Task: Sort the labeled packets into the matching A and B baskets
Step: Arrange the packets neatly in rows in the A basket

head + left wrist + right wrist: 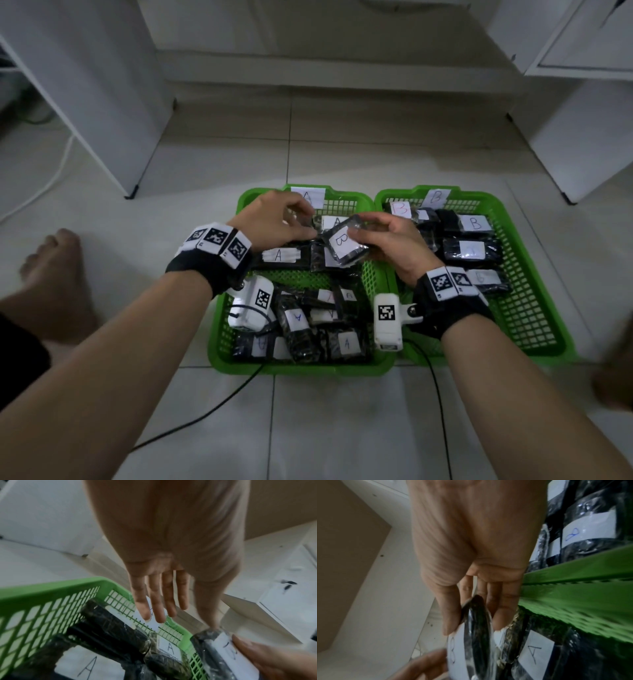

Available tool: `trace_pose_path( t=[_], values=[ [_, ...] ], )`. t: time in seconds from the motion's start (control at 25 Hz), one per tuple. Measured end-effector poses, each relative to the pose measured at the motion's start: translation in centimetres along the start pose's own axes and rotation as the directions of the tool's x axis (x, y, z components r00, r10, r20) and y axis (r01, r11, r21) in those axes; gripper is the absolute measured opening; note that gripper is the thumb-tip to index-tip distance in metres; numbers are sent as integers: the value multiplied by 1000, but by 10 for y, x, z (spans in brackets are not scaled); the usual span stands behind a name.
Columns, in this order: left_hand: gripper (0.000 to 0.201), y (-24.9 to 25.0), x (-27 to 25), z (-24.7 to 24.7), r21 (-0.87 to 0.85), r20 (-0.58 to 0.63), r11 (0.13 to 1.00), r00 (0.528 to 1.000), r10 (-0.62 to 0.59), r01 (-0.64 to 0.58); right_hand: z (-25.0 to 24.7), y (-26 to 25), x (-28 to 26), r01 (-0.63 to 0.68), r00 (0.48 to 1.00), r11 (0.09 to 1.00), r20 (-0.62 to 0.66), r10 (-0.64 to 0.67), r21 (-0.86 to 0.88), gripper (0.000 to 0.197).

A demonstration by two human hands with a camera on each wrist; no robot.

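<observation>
Two green mesh baskets stand side by side on the floor: the A basket (301,370) on the left and the B basket (479,193) on the right, each with a paper letter on its far rim. Black wrapped packets marked A (279,255) lie in the left one, packets marked B (474,222) in the right. A packet labelled B (344,245) (223,653) (476,635) is lifted over the A basket near the shared rims. My right hand (376,233) (476,615) pinches it, thumb on the label. My left hand (305,222) (171,601) has straight fingers, its thumb touching the packet's end.
White cabinets stand at the far left (85,85) and far right (582,120) on the tiled floor. A bare foot (51,274) rests left of the baskets. Black cables (205,411) trail from the wrist cameras toward me across the tiles.
</observation>
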State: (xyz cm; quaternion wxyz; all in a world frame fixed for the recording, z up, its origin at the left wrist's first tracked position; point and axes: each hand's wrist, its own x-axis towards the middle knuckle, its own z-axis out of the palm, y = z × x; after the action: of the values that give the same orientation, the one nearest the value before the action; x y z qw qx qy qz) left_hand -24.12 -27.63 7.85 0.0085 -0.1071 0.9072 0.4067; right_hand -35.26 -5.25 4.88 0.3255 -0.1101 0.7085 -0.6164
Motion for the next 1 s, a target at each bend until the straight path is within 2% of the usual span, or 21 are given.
trace_pose_path(
  t=[0.08,0.12,0.16,0.24,0.32,0.36,0.4,0.44,0.48,0.56,0.68,0.76,0.84,0.92,1.0],
  values=[
    [60,11,-11,4,-97,60,995,998,19,-13,12,-9,-9,29,998,998,51,-26,-63,46],
    [65,15,-15,7,-131,85,991,996,26,-15,17,-13,-12,35,997,996,71,-30,-81,47],
    [61,17,-19,9,-149,102,989,994,34,-19,23,-14,-15,35,996,995,89,-26,-95,46],
    [42,17,-24,10,-130,107,991,994,35,-20,32,-16,-22,16,993,993,119,-1,-119,39],
    [30,12,-29,3,-27,121,999,992,-30,33,40,-15,-31,11,993,966,115,19,-258,28],
    [28,7,-31,-2,48,138,996,987,-82,76,44,-14,-35,34,992,910,127,21,-412,21],
    [26,1,-36,-6,112,151,987,979,-135,119,50,-12,-41,68,985,814,169,38,-577,14],
    [25,-4,-35,-10,160,145,976,974,-172,149,57,-12,-45,115,970,697,232,76,-708,16],
    [24,-9,-37,-12,189,121,966,972,-201,177,67,-9,-51,165,941,585,304,147,-794,29],
    [21,-17,-42,-11,221,71,949,967,-246,225,90,0,-63,241,888,413,372,272,-878,50],
    [16,-22,-48,-4,242,89,927,945,-316,287,104,12,-71,272,901,314,355,248,-909,38],
    [14,-25,-49,-6,276,100,907,929,-355,317,95,3,-67,210,914,362,314,258,-908,36],
    [14,-29,-49,-8,242,155,907,908,-388,346,73,-17,-60,118,926,495,275,257,-861,31],
    [14,-27,-50,-2,96,311,927,874,-373,362,48,-37,-55,78,951,581,235,201,-810,29],
    [19,-23,-52,14,106,444,957,848,-289,271,27,-49,-51,78,975,601,187,122,-795,29]
  ],
)
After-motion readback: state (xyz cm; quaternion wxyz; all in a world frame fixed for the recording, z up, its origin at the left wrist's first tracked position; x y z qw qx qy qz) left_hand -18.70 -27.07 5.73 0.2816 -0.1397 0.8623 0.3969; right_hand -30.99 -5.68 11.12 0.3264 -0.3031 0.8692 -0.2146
